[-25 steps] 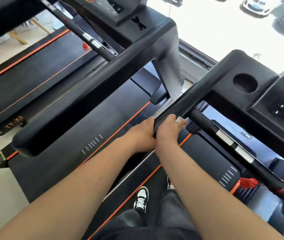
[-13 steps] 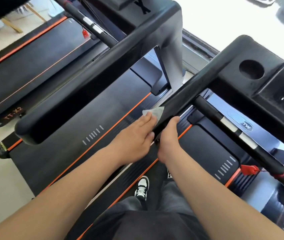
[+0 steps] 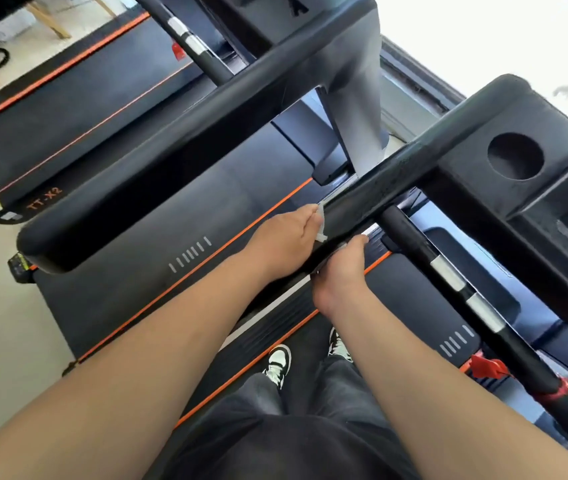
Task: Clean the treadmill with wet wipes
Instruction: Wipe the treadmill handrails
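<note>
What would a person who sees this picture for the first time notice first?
Two bare arms reach up from the bottom to the black handrail in the middle. The left hand presses a white wet wipe against its side, and the right hand holds its near end. A red safety clip stands out at the lower right.
</note>
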Motion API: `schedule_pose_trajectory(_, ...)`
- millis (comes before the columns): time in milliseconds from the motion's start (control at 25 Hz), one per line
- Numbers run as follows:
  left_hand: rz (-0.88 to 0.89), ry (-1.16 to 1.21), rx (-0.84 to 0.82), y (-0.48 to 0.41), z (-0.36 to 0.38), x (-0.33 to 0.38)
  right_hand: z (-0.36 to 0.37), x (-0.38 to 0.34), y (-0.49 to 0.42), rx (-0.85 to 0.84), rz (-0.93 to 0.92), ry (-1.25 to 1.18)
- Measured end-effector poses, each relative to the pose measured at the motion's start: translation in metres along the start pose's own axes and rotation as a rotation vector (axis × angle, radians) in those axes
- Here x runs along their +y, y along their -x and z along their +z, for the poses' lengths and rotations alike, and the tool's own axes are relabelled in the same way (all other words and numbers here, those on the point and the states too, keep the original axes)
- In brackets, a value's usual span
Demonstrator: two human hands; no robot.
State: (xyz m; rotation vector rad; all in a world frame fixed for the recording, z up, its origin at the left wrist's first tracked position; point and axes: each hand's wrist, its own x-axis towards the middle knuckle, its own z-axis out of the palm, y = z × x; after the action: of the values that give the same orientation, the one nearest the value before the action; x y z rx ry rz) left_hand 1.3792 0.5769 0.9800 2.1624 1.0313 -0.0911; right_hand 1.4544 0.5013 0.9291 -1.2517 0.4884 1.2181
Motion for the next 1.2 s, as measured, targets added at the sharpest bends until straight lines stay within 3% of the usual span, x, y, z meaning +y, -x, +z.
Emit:
schedule_pose_trajectory(240,-0.033,-0.160,0.090,0.048,0.007,-0.035,0.002,0.037,0.007,-0.058,0.153,0.027)
schedule_pose_trajectory(320,-0.046,-0.319,0.145,0.076,0.017,-0.048,0.003,0.051,0.015,-0.093,0.186,0.012)
schedule_pose_trajectory(400,0.021,-0.532,0.185,0.091,0.026,-0.057,0.004,0.066,0.023,-0.151,0.183,0.022)
schedule_pose_trajectory(480,0.088,-0.576,0.173,0.089,0.026,-0.059,0.006,0.083,0.031,-0.150,0.172,0.014)
schedule_pose_trajectory(640,0.112,-0.481,0.111,0.101,0.014,-0.076,0.016,0.135,0.054,-0.126,0.121,0.039)
schedule_pose_trajectory(800,0.032,-0.366,0.048,0.172,-0.002,-0.133,0.027,0.204,0.084,-0.117,0.141,0.052)
schedule_pose_trajectory(1040,-0.016,-0.311,0.100,0.256,-0.010,-0.205,0.044,0.273,0.119,-0.096,0.246,0.055)
schedule_pose_trajectory(1200,-0.112,0.053,0.190,0.281,0.011,-0.224,0.053,0.282,0.133,-0.065,0.354,-0.023)
